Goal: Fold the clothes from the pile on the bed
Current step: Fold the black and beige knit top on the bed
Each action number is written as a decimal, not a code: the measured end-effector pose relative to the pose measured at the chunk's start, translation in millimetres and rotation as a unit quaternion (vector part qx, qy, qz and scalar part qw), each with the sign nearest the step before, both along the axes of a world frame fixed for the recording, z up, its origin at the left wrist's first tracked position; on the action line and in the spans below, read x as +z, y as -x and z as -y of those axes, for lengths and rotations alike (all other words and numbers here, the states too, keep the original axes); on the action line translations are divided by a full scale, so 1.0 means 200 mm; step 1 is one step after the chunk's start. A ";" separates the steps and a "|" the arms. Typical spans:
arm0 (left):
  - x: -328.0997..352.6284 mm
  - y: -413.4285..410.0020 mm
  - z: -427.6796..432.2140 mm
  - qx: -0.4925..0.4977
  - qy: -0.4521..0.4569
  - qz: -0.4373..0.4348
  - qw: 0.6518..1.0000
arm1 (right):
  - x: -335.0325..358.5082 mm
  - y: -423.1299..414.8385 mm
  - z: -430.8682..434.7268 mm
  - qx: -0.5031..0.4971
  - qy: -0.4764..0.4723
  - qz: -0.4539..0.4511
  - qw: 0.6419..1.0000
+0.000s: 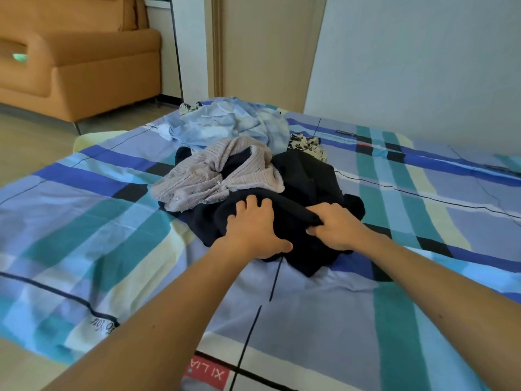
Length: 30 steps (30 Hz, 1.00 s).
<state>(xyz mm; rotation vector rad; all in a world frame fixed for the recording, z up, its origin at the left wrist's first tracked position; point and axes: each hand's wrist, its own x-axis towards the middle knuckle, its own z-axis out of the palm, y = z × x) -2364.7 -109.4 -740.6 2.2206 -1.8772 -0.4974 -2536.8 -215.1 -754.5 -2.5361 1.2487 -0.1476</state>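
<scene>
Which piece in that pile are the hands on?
The dark garment at the pile's near edge: the left hand and right hand are both on it. The grey knit, light blue shirt and floral piece lie behind, untouched.
</scene>
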 end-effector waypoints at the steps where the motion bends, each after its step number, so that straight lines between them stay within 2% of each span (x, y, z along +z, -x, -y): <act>1: 0.00 0.03 0.00 -0.017 -0.005 0.003 1.000 | 0.02 0.06 -0.04 -0.004 -0.015 0.010 1.000; 5: -0.04 0.26 -0.02 -0.130 -0.011 0.043 0.990 | 0.08 0.35 -0.19 -0.042 -0.050 0.018 0.998; 9: -0.06 0.54 -0.10 -0.258 -0.002 0.101 0.961 | 0.16 0.71 -0.32 -0.104 -0.090 -0.011 0.991; 11: -0.03 0.65 -0.14 -0.332 -0.012 0.047 0.942 | 0.21 0.92 -0.38 -0.137 -0.094 -0.049 0.985; 13: 0.04 0.72 -0.17 -0.375 -0.028 -0.110 0.920 | 0.24 1.12 -0.43 -0.180 -0.077 -0.079 0.977; 15: 0.09 0.72 -0.18 -0.355 0.032 -0.245 0.902 | 0.23 1.26 -0.45 -0.241 -0.040 -0.108 0.964; 16: 0.11 0.70 -0.17 -0.327 0.094 -0.269 0.901 | 0.21 1.31 -0.46 -0.273 -0.026 -0.125 0.954; 18: 0.12 0.66 -0.10 -0.247 0.237 -0.236 0.910 | 0.17 1.39 -0.50 -0.319 -0.028 -0.123 0.939; 20: 0.09 0.62 0.01 -0.136 0.325 -0.131 0.927 | 0.11 1.44 -0.53 -0.342 -0.045 -0.079 0.935; 21: 0.07 0.60 0.06 -0.072 0.312 -0.072 0.945 | 0.09 1.44 -0.54 -0.346 -0.040 -0.052 0.936; 22: 0.04 0.58 0.10 -0.023 0.253 -0.037 0.966 | 0.08 1.42 -0.55 -0.344 -0.022 -0.021 0.938; 23: 0.01 0.56 0.13 -0.001 0.178 -0.041 0.983 | 0.07 1.40 -0.55 -0.348 0.004 0.015 0.937; 24: -0.02 0.56 0.16 -0.006 0.108 -0.081 0.991 | 0.06 1.37 -0.56 -0.351 0.029 0.050 0.935; 26: -0.08 0.56 0.19 -0.032 0.018 -0.182 0.983 | 0.04 1.27 -0.61 -0.350 0.051 0.115 0.928; 28: -0.12 0.60 0.20 -0.053 -0.006 -0.247 0.968 | 0.05 1.19 -0.64 -0.341 -0.021 0.179 0.923; 30: -0.12 0.66 0.19 -0.090 0.002 -0.317 0.944 | 0.07 1.12 -0.66 -0.312 -0.160 0.252 0.902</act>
